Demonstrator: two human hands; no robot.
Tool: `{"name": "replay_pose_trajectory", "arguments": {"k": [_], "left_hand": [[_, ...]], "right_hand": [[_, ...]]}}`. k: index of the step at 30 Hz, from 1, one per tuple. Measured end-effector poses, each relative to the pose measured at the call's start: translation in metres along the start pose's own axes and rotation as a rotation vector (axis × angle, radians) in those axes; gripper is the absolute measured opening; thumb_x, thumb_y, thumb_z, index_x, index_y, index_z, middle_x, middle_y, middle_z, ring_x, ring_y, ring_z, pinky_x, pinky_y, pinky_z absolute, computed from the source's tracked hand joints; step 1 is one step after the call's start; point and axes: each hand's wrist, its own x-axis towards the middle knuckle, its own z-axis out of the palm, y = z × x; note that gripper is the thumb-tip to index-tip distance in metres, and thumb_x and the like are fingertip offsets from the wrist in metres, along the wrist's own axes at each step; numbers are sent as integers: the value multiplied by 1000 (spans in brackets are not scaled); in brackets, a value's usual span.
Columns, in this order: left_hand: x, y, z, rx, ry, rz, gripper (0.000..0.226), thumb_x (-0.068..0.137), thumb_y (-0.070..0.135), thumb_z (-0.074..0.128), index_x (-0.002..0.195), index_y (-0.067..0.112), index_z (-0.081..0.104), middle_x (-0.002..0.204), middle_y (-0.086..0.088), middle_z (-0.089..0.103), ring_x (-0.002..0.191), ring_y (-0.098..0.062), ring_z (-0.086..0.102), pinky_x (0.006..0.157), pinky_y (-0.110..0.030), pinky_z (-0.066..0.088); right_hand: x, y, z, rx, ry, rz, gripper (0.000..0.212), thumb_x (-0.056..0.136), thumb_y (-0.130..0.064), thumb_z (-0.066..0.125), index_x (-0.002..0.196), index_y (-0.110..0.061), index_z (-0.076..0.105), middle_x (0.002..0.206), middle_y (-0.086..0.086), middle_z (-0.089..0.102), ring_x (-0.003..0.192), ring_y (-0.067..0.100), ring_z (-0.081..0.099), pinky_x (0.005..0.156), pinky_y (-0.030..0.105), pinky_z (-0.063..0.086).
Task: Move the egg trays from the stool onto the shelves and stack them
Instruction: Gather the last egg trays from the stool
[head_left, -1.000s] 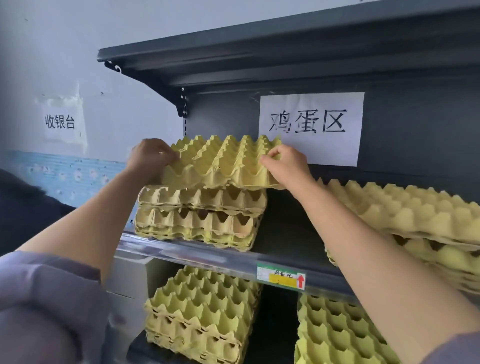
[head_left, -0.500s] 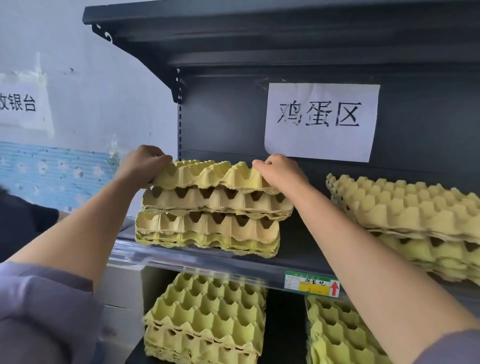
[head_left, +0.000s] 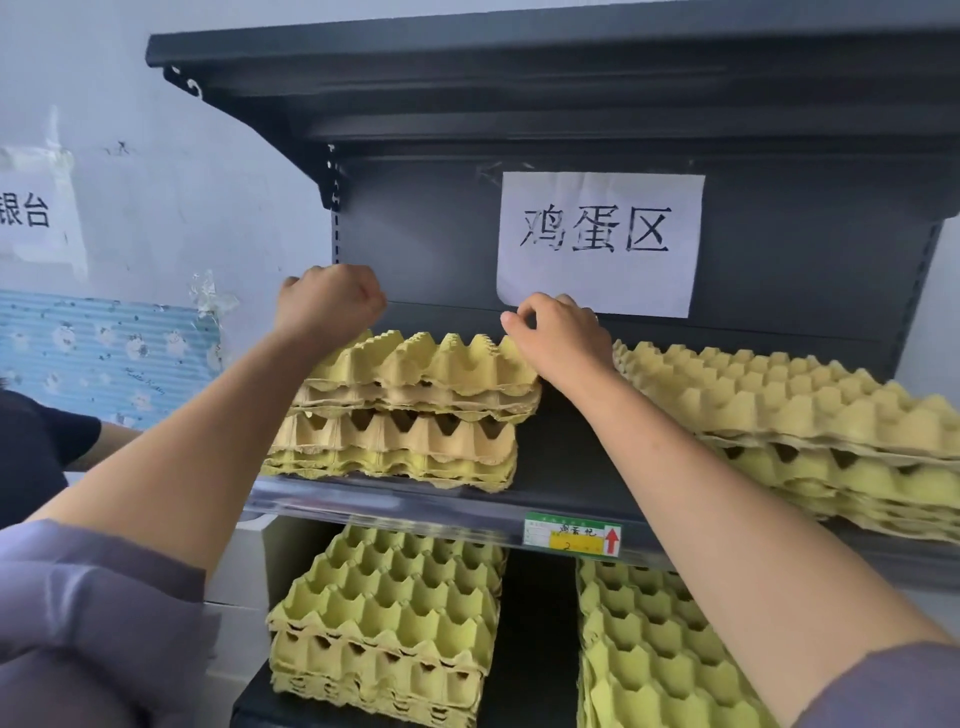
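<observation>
The left grip (head_left: 330, 304) is clenched into a fist with nothing seen in it, just above the far left corner of the top egg tray (head_left: 436, 361). The right grip (head_left: 561, 335) is curled at the tray's far right corner, thumb clear of it; whether its hidden fingers hold the edge cannot be told. The tray lies on the stack (head_left: 395, 436) on the middle shelf (head_left: 415, 501). The left forearm (head_left: 182, 441) hides the stack's left end. At 3 o'clock of the stack sits a second stack (head_left: 789, 410). At 12 o'clock hangs a paper sign (head_left: 597, 241). At 6 o'clock are a price label (head_left: 571, 535), a lower left stack (head_left: 389, 613) and a lower right stack (head_left: 654, 649).
</observation>
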Motion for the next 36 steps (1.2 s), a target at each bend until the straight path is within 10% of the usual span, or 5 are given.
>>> {"name": "replay_pose_trajectory", "arguments": {"k": [26,36], "left_hand": [[-200,501,121,-291,-261,640,24,93,34,43,101,20,61,99,-2,67,90,-29,61,63,-30,44],[-253,688,247,-469,-471,837,24,93,39,43,107,26,57,109,2,64,101,-26,59,81,-34,46]], "right_hand": [[-221,433,-267,-498,55,269,36,95,-40,47,122,-19,58,123,9,58,115,34,51,86,38,43],[-278,611,-289,-600,-43,491,38,96,-40,45,126,-20,55,122,5,60,113,31,54,82,36,43]]}}
